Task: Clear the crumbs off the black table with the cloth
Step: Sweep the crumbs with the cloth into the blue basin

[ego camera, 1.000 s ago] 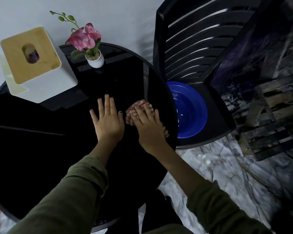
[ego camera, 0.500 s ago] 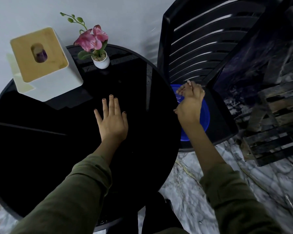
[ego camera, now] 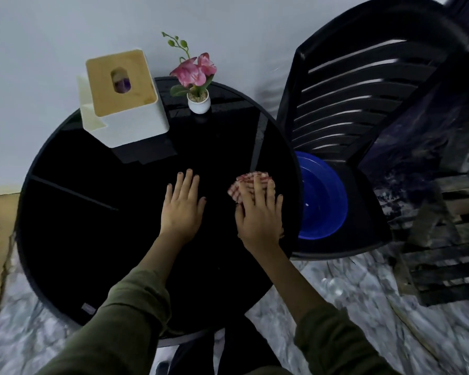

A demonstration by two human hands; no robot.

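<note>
- Two hands lie on the black desk (ego camera: 92, 226): the left hand (ego camera: 183, 207) rests flat with its fingers spread wide and holds nothing, and the right hand (ego camera: 259, 212) presses flat on the cloth (ego camera: 244, 185), its fingers stretched over it, not curled around.
- One risk, I think, is that crumbs pushed to the right edge fall on the marble floor (ego camera: 349, 293) and not into the blue bowl (ego camera: 322, 196), because the bowl sits lower, on the black chair (ego camera: 363, 104), and only meets part of the rim.
- Another risk is that the cloth slips from under the flat palm, since nothing grips it.
- A wide sweep to the far side could knock the small flower pot (ego camera: 199, 102) or the tissue box (ego camera: 125, 98).
- The checked cloth lies under the right fingers and shows beyond their tips, near the right edge of the desk, just beside the bowl.
- Crumbs I cannot make out on the dark top.
</note>
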